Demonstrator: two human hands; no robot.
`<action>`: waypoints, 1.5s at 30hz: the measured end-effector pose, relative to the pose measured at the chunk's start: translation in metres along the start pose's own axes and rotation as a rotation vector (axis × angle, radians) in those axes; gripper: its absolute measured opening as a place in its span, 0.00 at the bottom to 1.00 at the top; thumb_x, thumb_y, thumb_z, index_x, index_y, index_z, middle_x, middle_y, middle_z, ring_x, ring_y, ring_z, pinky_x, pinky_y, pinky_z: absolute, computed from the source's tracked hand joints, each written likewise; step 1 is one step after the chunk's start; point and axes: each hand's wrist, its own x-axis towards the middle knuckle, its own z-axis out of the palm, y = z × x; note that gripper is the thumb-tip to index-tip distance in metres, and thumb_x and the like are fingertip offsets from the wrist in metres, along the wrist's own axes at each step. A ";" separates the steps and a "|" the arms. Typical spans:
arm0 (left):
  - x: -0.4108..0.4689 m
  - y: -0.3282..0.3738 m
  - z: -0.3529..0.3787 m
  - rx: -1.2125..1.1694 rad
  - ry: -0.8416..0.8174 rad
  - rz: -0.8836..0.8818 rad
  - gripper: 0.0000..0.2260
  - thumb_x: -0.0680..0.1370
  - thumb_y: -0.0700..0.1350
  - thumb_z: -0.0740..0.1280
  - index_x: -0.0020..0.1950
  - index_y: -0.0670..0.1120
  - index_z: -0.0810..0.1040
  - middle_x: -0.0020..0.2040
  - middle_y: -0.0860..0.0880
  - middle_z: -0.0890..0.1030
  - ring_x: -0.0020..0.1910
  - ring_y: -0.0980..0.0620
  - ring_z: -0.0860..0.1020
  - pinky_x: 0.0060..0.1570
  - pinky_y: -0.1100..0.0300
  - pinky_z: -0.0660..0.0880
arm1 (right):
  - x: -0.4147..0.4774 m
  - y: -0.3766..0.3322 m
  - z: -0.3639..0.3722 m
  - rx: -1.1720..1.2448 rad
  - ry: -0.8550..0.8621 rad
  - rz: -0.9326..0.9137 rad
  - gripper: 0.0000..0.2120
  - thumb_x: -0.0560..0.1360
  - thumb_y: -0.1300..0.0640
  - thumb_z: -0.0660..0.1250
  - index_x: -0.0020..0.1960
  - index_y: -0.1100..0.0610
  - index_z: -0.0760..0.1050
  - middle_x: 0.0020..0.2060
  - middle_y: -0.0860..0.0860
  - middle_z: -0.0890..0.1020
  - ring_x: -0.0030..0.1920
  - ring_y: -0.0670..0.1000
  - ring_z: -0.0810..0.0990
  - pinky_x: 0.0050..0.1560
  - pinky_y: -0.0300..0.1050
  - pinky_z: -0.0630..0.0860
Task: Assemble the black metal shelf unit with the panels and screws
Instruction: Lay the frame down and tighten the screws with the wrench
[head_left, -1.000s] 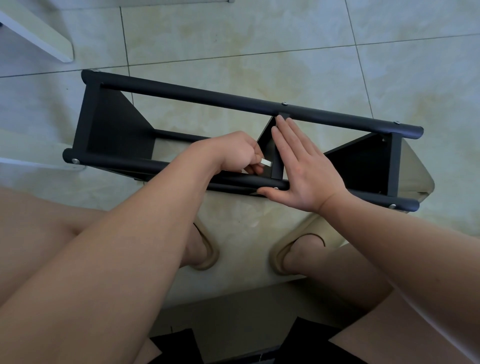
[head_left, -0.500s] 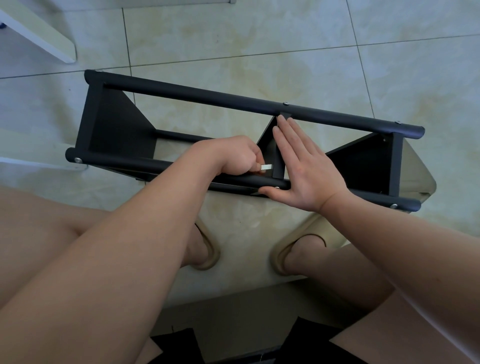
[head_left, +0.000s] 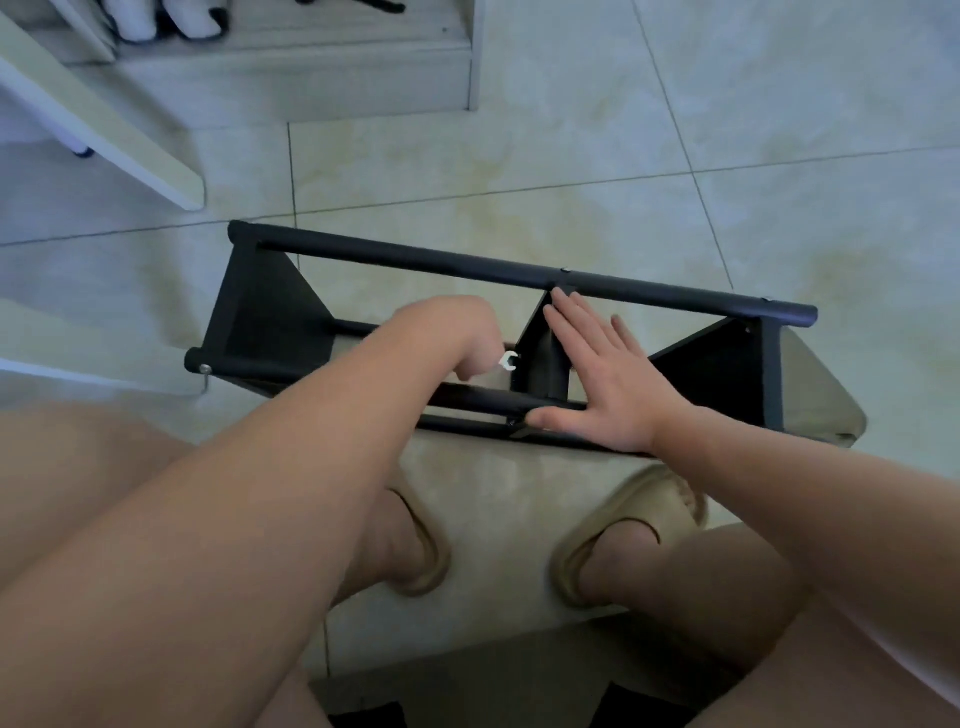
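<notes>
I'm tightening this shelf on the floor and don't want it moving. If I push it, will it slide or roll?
It would probably slide: the shelf lies on glossy tile. Rolling seems unlikely, since flat panels join its round tubes. It looks stiff, and the right hand pressing flat on the middle panel should steady it.

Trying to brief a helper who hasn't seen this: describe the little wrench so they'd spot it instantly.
Find the black shelf unit lying on the tiled floor. Beside its middle panel, the left hand grips a small tool whose tip pokes out of the fist. That wrench is pale and silvery against the black tubes, with an open C-shaped end.
</notes>
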 end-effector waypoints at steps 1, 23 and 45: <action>0.000 -0.003 -0.011 -0.013 0.082 -0.006 0.06 0.80 0.40 0.63 0.53 0.42 0.79 0.42 0.46 0.77 0.46 0.43 0.77 0.47 0.52 0.74 | 0.003 0.001 -0.009 0.047 0.002 0.023 0.50 0.73 0.26 0.59 0.83 0.54 0.49 0.82 0.45 0.46 0.82 0.47 0.43 0.80 0.52 0.44; 0.061 -0.034 -0.070 -0.164 0.341 -0.048 0.08 0.81 0.39 0.58 0.59 0.40 0.71 0.49 0.44 0.78 0.44 0.44 0.73 0.44 0.54 0.69 | 0.060 0.052 -0.082 -0.180 -0.012 0.278 0.11 0.83 0.50 0.60 0.65 0.48 0.71 0.58 0.48 0.78 0.58 0.55 0.76 0.57 0.53 0.68; 0.116 -0.062 0.085 -0.299 0.277 -0.197 0.08 0.79 0.36 0.55 0.55 0.47 0.64 0.44 0.46 0.75 0.43 0.43 0.75 0.41 0.50 0.70 | 0.067 0.067 0.059 -0.214 -0.261 0.234 0.15 0.82 0.48 0.63 0.66 0.51 0.73 0.58 0.51 0.75 0.60 0.56 0.73 0.54 0.52 0.71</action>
